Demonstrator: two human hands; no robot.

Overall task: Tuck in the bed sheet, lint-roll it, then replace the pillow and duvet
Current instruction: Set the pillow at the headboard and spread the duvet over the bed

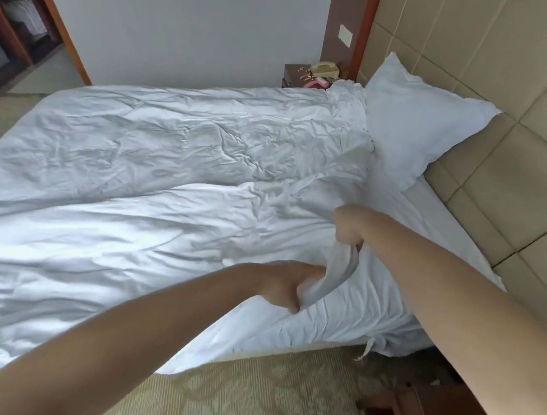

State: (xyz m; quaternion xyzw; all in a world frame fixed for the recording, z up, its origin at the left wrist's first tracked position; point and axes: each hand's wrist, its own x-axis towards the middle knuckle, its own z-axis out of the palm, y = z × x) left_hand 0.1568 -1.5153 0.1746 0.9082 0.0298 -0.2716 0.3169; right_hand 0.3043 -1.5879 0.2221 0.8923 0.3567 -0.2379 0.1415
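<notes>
- Head view: the duvet (157, 164) lies spread and creased over nearly the whole bed, and the pillow (415, 120) leans against the padded headboard (520, 96) at the top.
- The left hand (286, 289) has its grip closed on a bunched fold of the duvet near the bed's near edge; the right hand (350, 225), just beyond it, has its fingers curled round the same gathered fold, lifted a little off the bed.
- A strip of bed sheet (430, 211) shows between the duvet's top edge and the headboard; whether it is tucked along the sides cannot be told, since the duvet covers them.
- No lint roller is visible anywhere.
- Judgement: the job looks to be either at its start, with the duvet about to be pulled off, or at its end, with the duvet being straightened; one picture does not settle which.
- Beyond the bed, a nightstand (293, 73) carries a telephone (325, 69).
</notes>
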